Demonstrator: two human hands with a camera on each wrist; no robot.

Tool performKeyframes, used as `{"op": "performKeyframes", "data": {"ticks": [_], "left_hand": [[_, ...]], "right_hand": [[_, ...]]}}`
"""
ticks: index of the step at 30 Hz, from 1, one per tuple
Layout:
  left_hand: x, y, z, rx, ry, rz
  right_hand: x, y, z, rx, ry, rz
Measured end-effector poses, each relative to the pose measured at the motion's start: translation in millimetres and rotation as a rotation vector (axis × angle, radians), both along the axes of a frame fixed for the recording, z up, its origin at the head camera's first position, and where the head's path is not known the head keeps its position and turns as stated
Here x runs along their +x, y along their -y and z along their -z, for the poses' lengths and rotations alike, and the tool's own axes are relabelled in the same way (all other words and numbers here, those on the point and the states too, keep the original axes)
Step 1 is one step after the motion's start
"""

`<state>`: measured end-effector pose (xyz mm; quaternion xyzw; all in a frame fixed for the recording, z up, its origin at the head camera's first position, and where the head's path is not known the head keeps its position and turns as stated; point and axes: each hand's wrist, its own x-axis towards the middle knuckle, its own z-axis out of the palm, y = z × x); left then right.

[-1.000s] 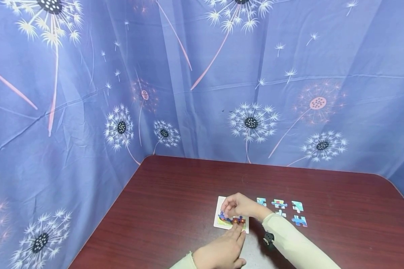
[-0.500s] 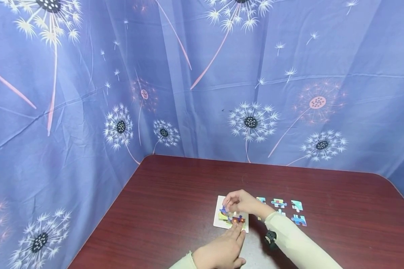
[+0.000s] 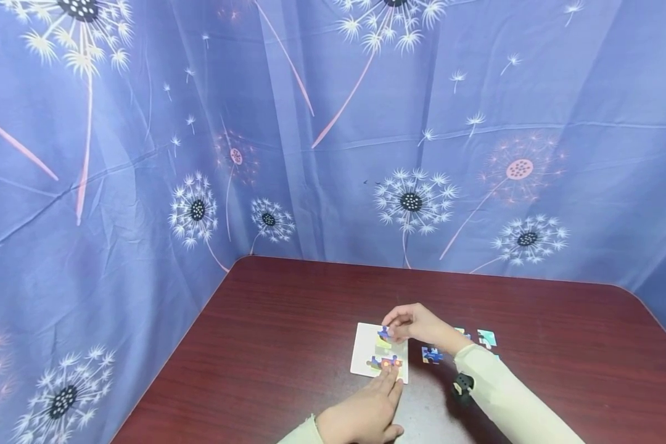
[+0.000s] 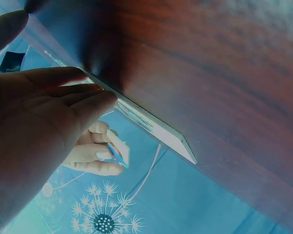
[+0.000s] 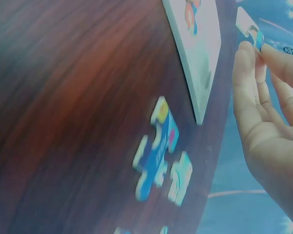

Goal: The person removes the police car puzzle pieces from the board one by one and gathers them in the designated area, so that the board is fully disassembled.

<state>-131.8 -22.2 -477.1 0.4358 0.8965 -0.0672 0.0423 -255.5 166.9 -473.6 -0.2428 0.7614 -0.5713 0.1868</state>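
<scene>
A white puzzle tray (image 3: 362, 354) lies flat on the table. My left hand (image 3: 361, 407), fingers straight, rests its fingertips at the tray's near edge, on or beside a puzzle piece with red and blue print (image 3: 385, 362). Above the tray's far right part, my right hand (image 3: 420, 325) pinches another jigsaw piece (image 3: 384, 337) with blue and yellow-green print. In the right wrist view that pinched piece (image 5: 245, 23) is tilted and off the tray (image 5: 193, 58). In the left wrist view its pale edge (image 4: 120, 145) shows between the right hand's fingers.
Several loose puzzle pieces lie to the right of the tray, among them a blue one (image 3: 431, 355) and a light green one (image 3: 486, 337); the right forearm hides some. The dark red table (image 3: 288, 320) ends at a blue dandelion-print curtain (image 3: 333, 203).
My right hand has lifted the jigsaw piece and moved right and away from me, uncovering more of the white tray. My left hand has stayed in place.
</scene>
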Motion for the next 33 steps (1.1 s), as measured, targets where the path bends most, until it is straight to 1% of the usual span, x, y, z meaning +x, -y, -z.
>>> {"op": "performKeyframes", "data": {"ticks": [4,10,17,21,24,28,33], "left_hand": [[0.2,0.3,0.6,0.01,0.007,-0.003],[0.5,0.2,-0.5,0.001,-0.018,0.003],[0.7,0.5,-1.9,0.006,-0.033,0.014],[-0.8,0.9,-1.4,0.017,0.009,0.012],[-1.3,1.2,-0.9,0.028,0.038,0.003],[-1.5,1.4,-0.2,0.031,0.052,-0.004],[-2.6,1.3,1.9,0.029,0.064,-0.006]], "right_hand": [[3.7,-11,-3.7,0.007,0.011,0.02],[5.8,-28,-1.0,0.008,0.017,0.025],[13.3,-48,-0.1,0.015,0.039,0.038],[19.4,-59,-0.9,-0.004,0.052,0.033],[24.4,-67,-1.0,-0.006,0.045,0.024],[30.8,-76,0.9,-0.003,0.046,0.004],[38.3,-83,6.4,-0.047,0.046,-0.049]]}}
